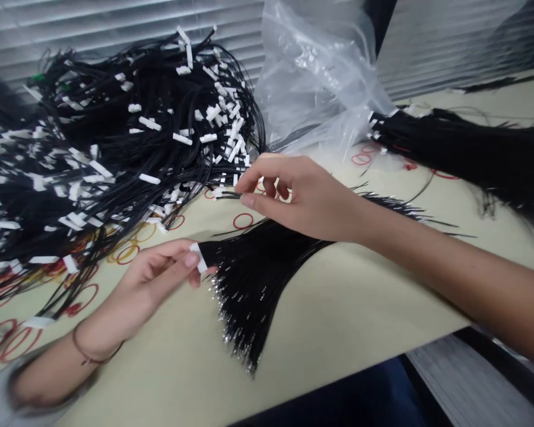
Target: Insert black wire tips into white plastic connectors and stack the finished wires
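- My left hand [153, 281] is closed in a pinch, thumb and fingers gripping a white connector [199, 258] at the left end of the fanned black wires [258, 255].
- My right hand [289, 196] hangs above those wires, fingers curled and loosely bent, thumb tip close to the index tip; I can't tell whether anything thin sits between them.
- At the far left, the big heap of black cables with white ends [151, 124] runs out of view, and its inner strands are too tangled to follow.
- Red rubber bands [20, 341] lie partly under cables at the left; more show near the middle.
- My right hand and forearm cover part of the fanned wires; their silvery tips [238, 308] blur together.
- A second black bundle [471, 148] is cut off at the right edge.
- The clear plastic bag [320, 77] stands crumpled behind my right hand on the table [329, 332]; I can't make out what, if anything, is inside.
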`<state>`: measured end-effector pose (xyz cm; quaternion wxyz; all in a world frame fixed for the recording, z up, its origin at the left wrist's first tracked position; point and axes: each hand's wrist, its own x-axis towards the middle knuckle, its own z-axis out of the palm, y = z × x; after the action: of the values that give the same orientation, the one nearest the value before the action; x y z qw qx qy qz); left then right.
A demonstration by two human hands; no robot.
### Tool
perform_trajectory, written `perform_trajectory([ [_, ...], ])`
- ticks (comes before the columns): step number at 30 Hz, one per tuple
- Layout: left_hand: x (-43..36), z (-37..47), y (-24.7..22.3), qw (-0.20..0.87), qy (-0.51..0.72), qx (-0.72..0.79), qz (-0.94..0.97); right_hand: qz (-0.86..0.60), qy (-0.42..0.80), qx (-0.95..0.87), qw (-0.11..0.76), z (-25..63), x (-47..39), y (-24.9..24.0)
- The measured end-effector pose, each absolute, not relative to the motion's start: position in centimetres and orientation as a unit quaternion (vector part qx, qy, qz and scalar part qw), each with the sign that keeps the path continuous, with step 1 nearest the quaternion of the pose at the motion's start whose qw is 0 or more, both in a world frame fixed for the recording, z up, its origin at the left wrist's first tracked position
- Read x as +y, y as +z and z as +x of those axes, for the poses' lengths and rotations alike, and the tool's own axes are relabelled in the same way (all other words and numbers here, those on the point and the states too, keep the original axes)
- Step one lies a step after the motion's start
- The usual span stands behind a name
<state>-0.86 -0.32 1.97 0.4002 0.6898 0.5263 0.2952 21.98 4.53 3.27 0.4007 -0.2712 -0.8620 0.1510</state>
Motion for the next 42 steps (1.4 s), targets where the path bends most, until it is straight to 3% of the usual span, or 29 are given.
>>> perform_trajectory([
  [7,-1.4,-0.6,3.4,0.311,0.360,0.539,0.695,-0.190,0.178,-0.935,0.241,20.7,3.9,4.1],
  [11,-1.7,0.1,4.1,0.306,0.397,0.548,0.669,-0.182,0.197,-0.926,0.267,21.4,4.3,5.2],
  [15,-1.4,2.2,4.7,0.258,0.255,0.548,0.754,-0.209,0.295,-0.880,0.310,22.9,5.3,6.0],
  [21,0.5,7.2,3.0,0.049,0.128,0.479,0.867,-0.247,0.407,-0.816,0.329,23.9,5.4,6.5],
  [28,0.0,9.3,1.3,-0.136,0.115,0.494,0.851,-0.255,0.411,-0.787,0.383,24.7,5.6,6.2],
  [35,-1.7,8.6,2.2,-0.065,0.056,0.465,0.881,-0.303,0.401,-0.717,0.482,24.9,6.1,6.3],
  [42,1.0,8.1,0.1,-0.026,0.080,0.450,0.889,-0.333,0.349,-0.719,0.500,25.1,6.6,7.1],
])
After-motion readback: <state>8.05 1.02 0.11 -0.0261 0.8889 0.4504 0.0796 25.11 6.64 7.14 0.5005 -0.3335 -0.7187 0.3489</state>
